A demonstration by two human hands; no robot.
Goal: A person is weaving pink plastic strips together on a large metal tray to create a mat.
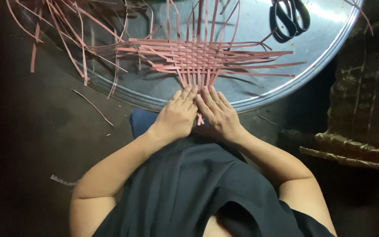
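Garment: a dark blue-black cloth (pixel 189 188) covers the lap nearest the camera, both bare forearms crossing above it.
Left hand: the left hand (pixel 177 115) lies flat, fingers stretched out and pressed together, not curled round anything; its tips rest on the near ends of the pink strips at the tray edge.
Right hand: the right hand (pixel 219 115) lies likewise flat, fingers extended, touching the left at the fingertips; it pins the same strip ends, one pink end (pixel 200 118) showing between the two hands.
Work piece: the woven mat of pink strips (pixel 200 57) lies on the tray just beyond the fingertips, a tight square weave in the middle with loose ends fanning out on every side.
Risk, weave: the outer rows look loosely held; if the palms slide or lift unevenly, the near strips could slip out and the weave open.
Risk, strips: thin strips may crease or tear under hard pressing at the tray rim.
Risk, clutter: the loose bundle of strips (pixel 66 30) at far left could snag the mat's free ends.
Surface: a large round shiny metal tray (pixel 259 94), its rim near the hands.
Scissors: black-handled scissors (pixel 289 17) lie at the tray's far right, well apart from the hands.
Room: a dark floor (pixel 27 131) with a few stray offcuts; a patterned dark textile (pixel 365 109) to the right; dim light.
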